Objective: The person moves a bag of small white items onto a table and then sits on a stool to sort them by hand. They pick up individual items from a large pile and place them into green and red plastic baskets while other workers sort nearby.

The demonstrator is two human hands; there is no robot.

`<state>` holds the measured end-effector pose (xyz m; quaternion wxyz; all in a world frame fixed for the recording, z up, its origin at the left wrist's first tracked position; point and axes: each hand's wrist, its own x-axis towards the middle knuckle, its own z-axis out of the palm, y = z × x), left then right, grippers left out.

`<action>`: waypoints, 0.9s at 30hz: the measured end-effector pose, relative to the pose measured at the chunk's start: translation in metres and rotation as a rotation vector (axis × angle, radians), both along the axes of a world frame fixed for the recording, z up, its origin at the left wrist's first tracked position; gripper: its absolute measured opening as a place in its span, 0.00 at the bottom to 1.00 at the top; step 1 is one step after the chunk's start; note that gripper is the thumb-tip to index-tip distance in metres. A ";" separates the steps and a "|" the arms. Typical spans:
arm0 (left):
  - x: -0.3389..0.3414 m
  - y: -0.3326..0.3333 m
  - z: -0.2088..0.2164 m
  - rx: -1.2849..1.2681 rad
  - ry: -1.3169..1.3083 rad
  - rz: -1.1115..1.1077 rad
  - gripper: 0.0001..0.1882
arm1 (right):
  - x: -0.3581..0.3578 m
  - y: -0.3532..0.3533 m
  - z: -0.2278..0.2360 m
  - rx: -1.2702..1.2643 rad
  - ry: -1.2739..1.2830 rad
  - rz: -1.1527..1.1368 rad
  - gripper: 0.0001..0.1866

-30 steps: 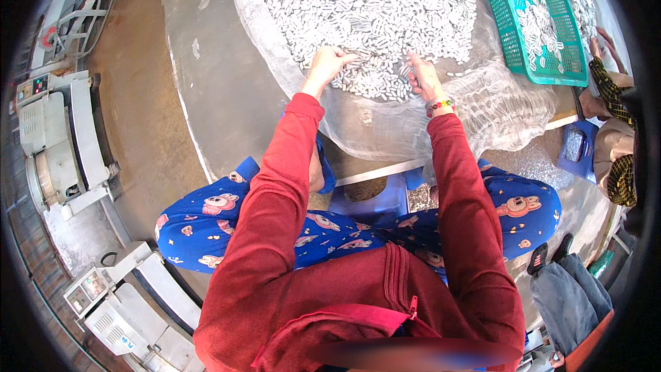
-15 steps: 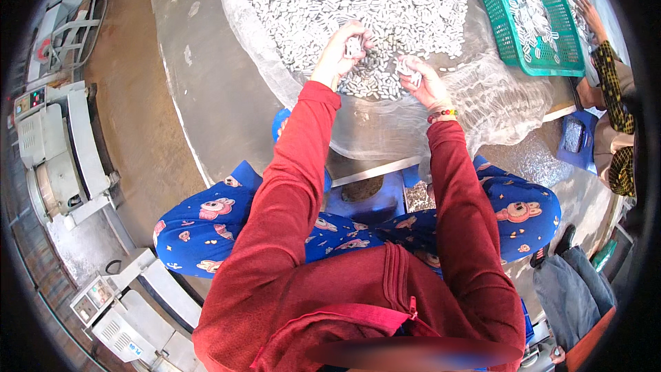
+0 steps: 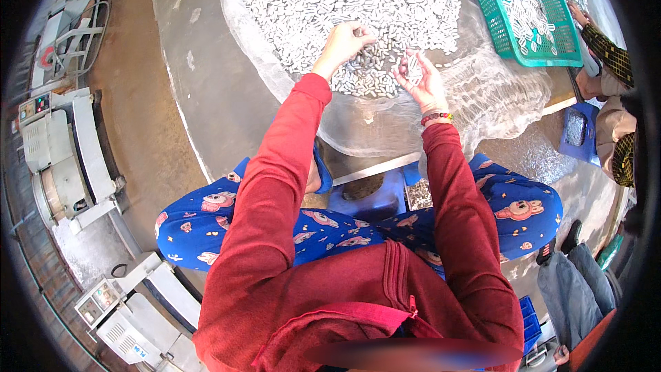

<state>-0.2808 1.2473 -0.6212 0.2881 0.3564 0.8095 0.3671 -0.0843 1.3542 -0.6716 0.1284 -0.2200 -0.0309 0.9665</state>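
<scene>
A broad heap of small, oblong, pale grey metal-looking pieces [image 3: 358, 0] lies in front of me. At its near edge is a small group of shinier, darker pieces [image 3: 365, 86]. My left hand [image 3: 339, 47] is over the near left edge of the heap, back up, thumb and fingers brought together; what they pinch, if anything, is hidden. To its right, my right hand [image 3: 428, 91] is turned palm up with curled fingers, cupping several small striped pieces [image 3: 413, 67].
The heap rests on a sheer white mesh cloth [image 3: 499, 93] over a grey table [image 3: 206, 89]. A green plastic basket [image 3: 547, 62] with similar pieces stands at the right, near another person's hand [image 3: 577, 14]. Pale machines [image 3: 58, 158] line the left. A blue stool [image 3: 379, 196] is below the table edge.
My left hand has turned from showing pieces in its grasp to back up, fingers down at the heap. My right hand has opened somewhat, showing its pieces more. The view has shifted slightly.
</scene>
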 end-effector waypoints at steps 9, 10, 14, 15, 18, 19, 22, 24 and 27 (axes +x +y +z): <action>0.082 0.010 0.056 -0.094 0.518 -0.517 0.12 | -0.033 -0.064 0.015 0.121 -0.141 -0.262 0.23; 0.091 0.013 0.062 -0.125 0.555 -0.523 0.13 | -0.039 -0.063 0.010 0.092 -0.199 -0.338 0.23; 0.099 0.021 0.088 0.296 0.472 -0.318 0.16 | -0.032 -0.022 0.015 -0.023 -0.126 -0.482 0.21; 0.091 0.019 0.092 0.391 0.473 -0.241 0.16 | -0.034 0.005 0.026 -0.129 -0.061 -0.512 0.20; 0.056 -0.011 0.081 0.386 0.459 -0.052 0.15 | -0.008 0.095 0.077 0.377 0.099 -0.569 0.25; 0.040 -0.025 0.068 0.275 0.393 -0.022 0.16 | 0.010 0.130 0.097 -0.039 0.416 -0.464 0.31; 0.001 -0.069 0.012 0.051 0.114 0.212 0.23 | 0.036 0.199 0.133 -0.098 0.144 -0.478 0.34; -0.013 -0.087 -0.028 -0.226 -0.085 0.464 0.31 | 0.036 0.209 0.127 0.097 -0.052 -0.483 0.32; 0.000 -0.101 -0.071 -0.300 0.065 0.551 0.39 | 0.015 0.170 0.095 0.192 -0.168 -0.417 0.28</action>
